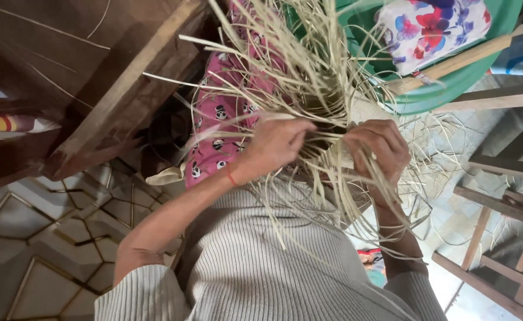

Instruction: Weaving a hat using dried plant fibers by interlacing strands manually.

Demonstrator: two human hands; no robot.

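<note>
Currently both hands are closed on straw: left hand (276, 142) pinches strands, right hand (380, 148) grips the woven piece (333, 128) held over the lap. A small woven core looks done; most straw (291, 65) still hangs loose. Green basin (452, 89) far right, wooden stool (499, 208) right, dark beam (124, 89) left. Loose strands clutter the view.

Pale straw strands (309, 89), pink panda-print cloth (220, 128), green basin (452, 83).

Pale geometric-patterned tiled floor (53, 249) spreads at eight o'clock; a dark brown wooden table (95, 77) fills ten o'clock; a round green plastic basin (452, 83) sits at two o'clock; plain wooden stool frames (499, 238) stand at four o'clock.
</note>
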